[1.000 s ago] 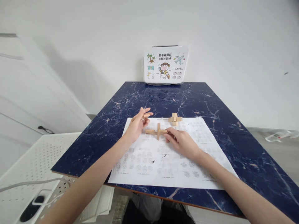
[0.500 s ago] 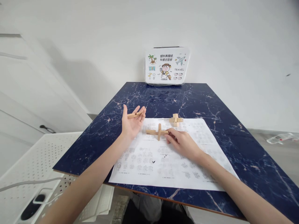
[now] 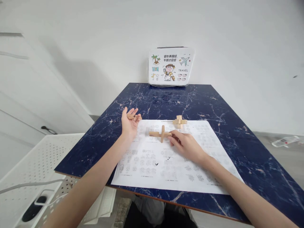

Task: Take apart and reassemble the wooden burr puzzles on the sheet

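Note:
My left hand (image 3: 129, 123) is turned palm up at the left edge of the printed paper sheet (image 3: 171, 158), fingers curled around a small wooden piece (image 3: 131, 116). My right hand (image 3: 186, 145) rests on the sheet, its fingertips pinching the right end of a wooden cross assembly (image 3: 161, 134) that lies on the paper. A second small wooden cluster (image 3: 179, 121) sits at the sheet's far edge, just beyond the cross and untouched by either hand.
The dark blue marbled table (image 3: 213, 104) holds an illustrated white box (image 3: 169, 66) against the back wall. A white perforated rack (image 3: 30, 164) with a cable stands to the left below the table. A plastic bottle (image 3: 283, 140) lies on the floor at right.
My left hand carried the wooden piece left off the paper, turned palm up, then curled its fingers over the piece. My right hand stayed at the cross.

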The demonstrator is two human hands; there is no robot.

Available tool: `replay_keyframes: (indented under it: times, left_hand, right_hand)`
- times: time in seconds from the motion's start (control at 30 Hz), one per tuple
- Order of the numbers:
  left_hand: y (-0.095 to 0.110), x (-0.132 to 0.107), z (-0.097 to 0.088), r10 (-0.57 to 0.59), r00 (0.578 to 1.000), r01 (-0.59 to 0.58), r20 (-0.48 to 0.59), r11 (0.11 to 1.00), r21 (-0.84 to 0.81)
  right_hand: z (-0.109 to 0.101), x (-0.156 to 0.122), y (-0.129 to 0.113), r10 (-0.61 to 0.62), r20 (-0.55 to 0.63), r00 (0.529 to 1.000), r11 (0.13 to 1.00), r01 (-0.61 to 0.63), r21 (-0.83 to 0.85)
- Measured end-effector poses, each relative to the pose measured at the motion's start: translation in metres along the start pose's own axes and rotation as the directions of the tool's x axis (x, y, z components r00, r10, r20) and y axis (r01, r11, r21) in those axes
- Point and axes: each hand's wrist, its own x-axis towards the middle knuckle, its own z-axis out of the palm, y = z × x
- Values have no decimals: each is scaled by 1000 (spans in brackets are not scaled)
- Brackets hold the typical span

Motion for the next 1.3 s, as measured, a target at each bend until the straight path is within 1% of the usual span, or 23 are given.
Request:
replay_keyframes:
  times: [0.1,0.2,0.33,0.4,0.47,0.57,0.63,0.7,0.73,0.77,0.83,0.9,0.93,0.97,1.03,1.1,1.13,1.2,1.3]
  left_hand:
    - [-4,4,-1,168,986,-162,-20,972,170]
    - [-7,6,-3,287,957,-284,34,912,297]
    - [-9,2,-2,367,924,-377,107,832,407]
    - [-9,-2,-1,385,914,-401,131,797,452]
    - [-8,-8,1,381,911,-409,159,781,472]
    - [-7,-19,5,341,920,-392,195,825,407]
    - [-6,-25,8,306,922,-377,239,855,357]
    - [-7,-31,11,261,910,-375,323,849,373]
    - [-7,-33,12,237,894,-391,380,829,401]
    - [-8,-34,12,212,869,-418,446,797,436]
    - [-11,-37,11,156,793,-511,589,698,502]
    - [-14,-39,8,78,709,-610,701,567,554]
    - [-16,-40,6,36,677,-650,735,497,575]
    - [-18,-40,4,-4,655,-681,756,431,592]
    - [-21,-41,0,-83,631,-714,771,325,620]
    - [-22,-41,-1,-155,624,-717,766,275,640]
    - [-22,-41,-1,-181,623,-711,761,275,647]
    - [-22,-41,0,-199,625,-690,754,310,654]
    - [-23,-41,3,-190,633,-653,751,390,649]
  right_hand:
    - [0,0,-1,0,0,1000,1000,0,2]
    - [-2,0,-2,-2,0,1000,1000,2,4]
    - [-3,1,-4,9,6,1000,1000,-9,6]
    - [-3,1,-4,8,7,1000,1000,-8,2]
    - [-2,1,-3,6,8,1000,1000,-6,0]
    - [-2,0,-3,7,7,1000,1000,-7,5]
    - [-2,0,-3,4,6,1000,1000,-4,12]
    - [-2,1,-4,3,1,1000,1000,-3,19]
    - [-2,1,-4,6,-2,1000,1000,-6,22]
    - [-2,1,-5,12,-5,1000,1000,-12,28]
    - [-2,1,-5,29,-16,999,998,-28,56]
    - [-1,1,-6,53,-32,998,992,-49,112]
    - [-1,2,-5,67,-43,997,988,-60,145]
    - [-2,2,-5,84,-56,995,982,-73,177]
    - [-2,3,-5,126,-88,988,967,-102,234]
    - [-4,4,-4,169,-109,979,945,-130,301]
    - [-5,4,-4,188,-110,976,926,-139,351]
    - [-7,5,-5,223,-77,972,861,-159,483]
    - [-8,6,-7,237,8,971,708,-179,683]
